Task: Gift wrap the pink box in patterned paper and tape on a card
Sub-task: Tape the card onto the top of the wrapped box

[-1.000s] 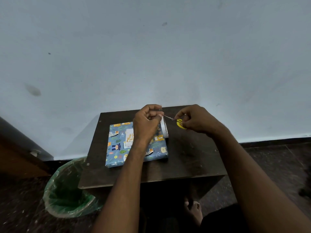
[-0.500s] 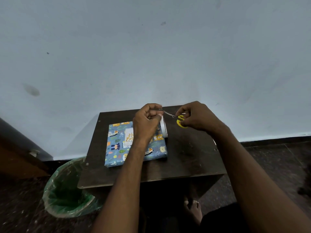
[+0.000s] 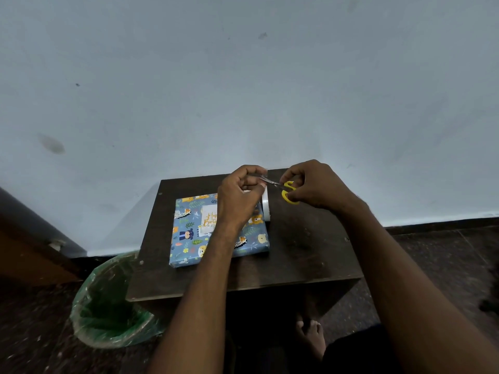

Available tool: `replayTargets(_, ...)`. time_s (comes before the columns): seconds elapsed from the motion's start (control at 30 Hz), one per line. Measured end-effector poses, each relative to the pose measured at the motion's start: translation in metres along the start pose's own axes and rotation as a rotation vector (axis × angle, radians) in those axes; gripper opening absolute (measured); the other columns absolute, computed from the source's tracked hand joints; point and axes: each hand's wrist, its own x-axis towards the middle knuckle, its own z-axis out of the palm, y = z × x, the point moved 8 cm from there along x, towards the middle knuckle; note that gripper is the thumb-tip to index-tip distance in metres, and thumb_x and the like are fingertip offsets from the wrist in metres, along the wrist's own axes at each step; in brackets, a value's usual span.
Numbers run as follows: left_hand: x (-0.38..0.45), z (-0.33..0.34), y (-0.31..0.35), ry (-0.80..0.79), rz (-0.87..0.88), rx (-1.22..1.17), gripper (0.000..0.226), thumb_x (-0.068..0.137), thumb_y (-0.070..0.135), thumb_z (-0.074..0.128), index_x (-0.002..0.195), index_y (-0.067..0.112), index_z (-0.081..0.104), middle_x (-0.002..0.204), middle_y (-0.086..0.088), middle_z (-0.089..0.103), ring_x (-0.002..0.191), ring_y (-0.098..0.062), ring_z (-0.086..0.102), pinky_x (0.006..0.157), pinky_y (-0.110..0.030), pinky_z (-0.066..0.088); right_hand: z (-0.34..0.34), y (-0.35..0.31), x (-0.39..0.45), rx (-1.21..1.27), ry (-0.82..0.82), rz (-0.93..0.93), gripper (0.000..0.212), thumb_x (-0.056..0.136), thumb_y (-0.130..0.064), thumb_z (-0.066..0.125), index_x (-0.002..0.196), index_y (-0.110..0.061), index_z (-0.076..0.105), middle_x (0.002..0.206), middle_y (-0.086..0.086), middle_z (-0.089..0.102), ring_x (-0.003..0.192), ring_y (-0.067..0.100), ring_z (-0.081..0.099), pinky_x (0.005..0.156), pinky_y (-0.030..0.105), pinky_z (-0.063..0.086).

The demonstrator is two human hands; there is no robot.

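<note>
The box (image 3: 189, 238), wrapped in blue animal-patterned paper, lies flat on the dark table (image 3: 305, 255), left of centre. A white card (image 3: 209, 218) with gold lettering lies on top of it, partly hidden by my wrist. My left hand (image 3: 240, 198) hovers over the box's far right corner and grips a roll of clear tape (image 3: 266, 206), pinching a pulled strip at its top. My right hand (image 3: 313, 184) holds yellow-handled scissors (image 3: 289, 191), whose blades point left and meet the strip by my left fingers.
A bin lined with a green bag (image 3: 108, 306) stands on the floor at the table's front left corner. A pale wall (image 3: 243, 90) rises right behind the table. A bare foot (image 3: 310, 336) shows under the front edge. A brown wooden piece (image 3: 24, 249) sits far left.
Both hands have risen slightly toward the far edge of the table. The scissor blades have come closer to my left fingers and the tape strip.
</note>
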Motion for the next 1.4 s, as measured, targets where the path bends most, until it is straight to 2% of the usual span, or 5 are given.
replayTargets(0.73,0.001,-0.003,-0.01,0.009,-0.058,-0.028,0.041,0.094,0.009,0.073,0.129,0.029,0.068,0.094,0.006,0.081,0.081,-0.01,0.074,0.075,-0.03,0.058,0.003,0.002,0.0,-0.064,0.005,-0.02,0.023,0.078,-0.008,0.078,0.094,-0.024,0.081,0.064,-0.015,0.056,0.063,0.002,0.053,0.058,0.02,0.037)
replayTargets(0.9,0.001,-0.005,-0.009,0.021,-0.07,-0.063,0.047,0.094,0.007,0.074,0.135,0.025,0.062,0.096,0.006,0.082,0.087,-0.011,0.076,0.076,-0.025,0.058,0.007,0.023,0.002,-0.185,0.016,0.104,0.021,0.074,-0.013,0.078,0.082,-0.031,0.075,0.08,-0.01,0.065,0.084,0.02,0.066,0.069,0.029,0.05)
replayTargets(1.07,0.0,-0.002,-0.009,0.015,-0.099,-0.139,0.049,0.093,0.003,0.076,0.137,0.018,0.061,0.094,0.002,0.082,0.09,-0.013,0.078,0.078,-0.02,0.058,0.036,0.025,0.0,-0.381,-0.04,0.128,0.026,0.078,-0.009,0.071,0.102,-0.016,0.076,0.107,0.009,0.072,0.1,0.034,0.069,0.074,0.034,0.054)
replayTargets(1.27,-0.001,0.007,-0.001,-0.065,-0.101,-0.21,0.043,0.093,0.002,0.078,0.132,0.016,0.065,0.092,-0.003,0.083,0.089,-0.019,0.079,0.085,-0.033,0.06,0.027,-0.006,0.004,0.008,0.154,-0.058,0.04,0.078,-0.022,0.077,0.118,-0.022,0.077,0.11,-0.004,0.076,0.102,0.014,0.069,0.087,0.031,0.054)
replayTargets(1.4,-0.003,0.004,0.006,-0.053,-0.067,-0.246,0.047,0.091,0.003,0.08,0.133,0.015,0.064,0.093,-0.005,0.083,0.093,-0.026,0.079,0.091,-0.042,0.062,0.027,-0.012,0.005,0.09,0.136,-0.107,0.018,0.087,-0.013,0.073,0.096,-0.022,0.084,0.067,-0.01,0.069,0.065,0.004,0.06,0.062,0.024,0.039)
